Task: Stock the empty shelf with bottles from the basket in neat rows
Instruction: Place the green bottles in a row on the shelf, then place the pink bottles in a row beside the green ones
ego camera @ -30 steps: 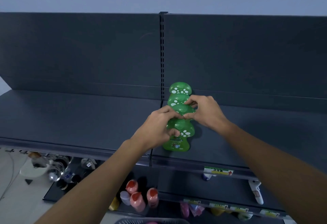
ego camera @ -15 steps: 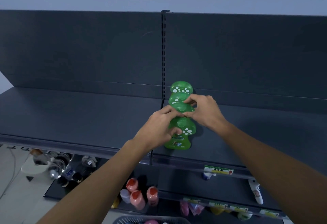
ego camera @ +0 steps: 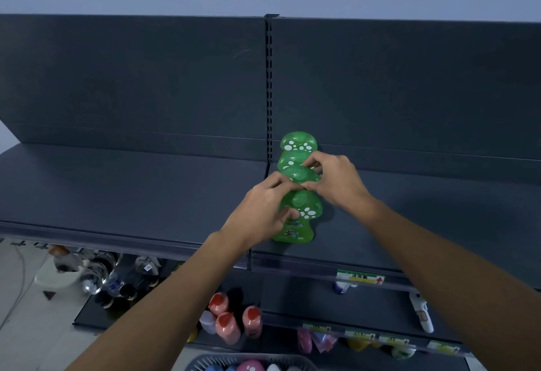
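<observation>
Several green mushroom-shaped bottles stand in a single row front to back on the dark top shelf [ego camera: 146, 195], just right of the centre upright. The front bottle [ego camera: 301, 218] stands near the shelf's front edge. My left hand [ego camera: 263, 212] grips that front bottle, thumb on its body. My right hand [ego camera: 333, 177] pinches the cap of the bottle behind it [ego camera: 298, 176]. Two more green caps [ego camera: 298, 143] show behind, close to the back panel. The grey basket [ego camera: 210, 360] sits at the bottom edge with several bottle caps showing.
The shelf's left half and the part right of the row are bare. Lower shelves hold pink bottles with red caps [ego camera: 228, 318], glass items [ego camera: 96, 271] at left, price labels [ego camera: 360, 278] and a white object [ego camera: 421, 312] at right.
Both hands stay on the green bottles in almost the same place; the view has shifted slightly. The row looks unchanged.
</observation>
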Demonstrator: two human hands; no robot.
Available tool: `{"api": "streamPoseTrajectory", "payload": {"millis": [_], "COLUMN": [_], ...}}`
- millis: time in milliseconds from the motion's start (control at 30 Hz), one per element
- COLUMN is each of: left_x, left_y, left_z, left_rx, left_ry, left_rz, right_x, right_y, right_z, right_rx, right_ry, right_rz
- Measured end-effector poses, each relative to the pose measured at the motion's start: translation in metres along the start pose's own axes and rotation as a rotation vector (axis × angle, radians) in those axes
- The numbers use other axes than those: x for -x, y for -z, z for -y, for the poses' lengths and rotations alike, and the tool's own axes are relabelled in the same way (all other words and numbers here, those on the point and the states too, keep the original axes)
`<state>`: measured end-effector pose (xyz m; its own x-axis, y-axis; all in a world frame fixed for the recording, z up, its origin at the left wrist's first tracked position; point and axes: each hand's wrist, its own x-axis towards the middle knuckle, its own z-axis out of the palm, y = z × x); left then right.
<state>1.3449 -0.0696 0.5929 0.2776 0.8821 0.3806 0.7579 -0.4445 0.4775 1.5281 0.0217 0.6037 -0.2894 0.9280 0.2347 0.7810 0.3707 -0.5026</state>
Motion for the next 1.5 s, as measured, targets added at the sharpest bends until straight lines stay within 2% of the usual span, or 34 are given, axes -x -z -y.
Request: {"api": "streamPoseTrajectory", "payload": {"millis": [233, 500, 667, 900, 1067, 1167, 1333, 1500], "left_x": [0.002, 0.027, 0.066, 0.158, 0.223, 0.263, 0.309, 0.323], "left_y": [0.005, 0.027, 0.030, -0.029, -0.092, -0.135, -0.198, -0.237], "left_z": [-0.004, -0.008, -0.001, 0.039, 0.074, 0.094, 0.126, 0.145], "left_rx": [-0.041, -0.083, -0.064, -0.046, -0.077, -0.118, -0.095, 0.025], "left_ry": [0.055, 0.046, 0.047, 0.179, 0.306, 0.363, 0.533, 0.757], "left_rz": [0.055, -0.097, 0.082, 0.417, 0.683, 0.787, 0.846, 0.739], "right_x": [0.003, 0.049, 0.109, 0.199, 0.261, 0.293, 0.335, 0.352], "right_y": [0.014, 0.044, 0.031, -0.059, -0.133, -0.179, -0.245, -0.272], "right_z": [0.010, 0.043, 0.060, 0.037, 0.002, -0.019, -0.038, -0.046], "right_rx": [-0.042, 0.012, -0.003, 0.059, 0.023, 0.045, 0.051, 0.100], "right_ry": [0.011, 0.098, 0.107, -0.091, -0.289, -0.333, -0.185, -0.045], "right_rz": [-0.055, -0.156, -0.110, 0.190, 0.445, 0.600, 0.817, 1.007]}}
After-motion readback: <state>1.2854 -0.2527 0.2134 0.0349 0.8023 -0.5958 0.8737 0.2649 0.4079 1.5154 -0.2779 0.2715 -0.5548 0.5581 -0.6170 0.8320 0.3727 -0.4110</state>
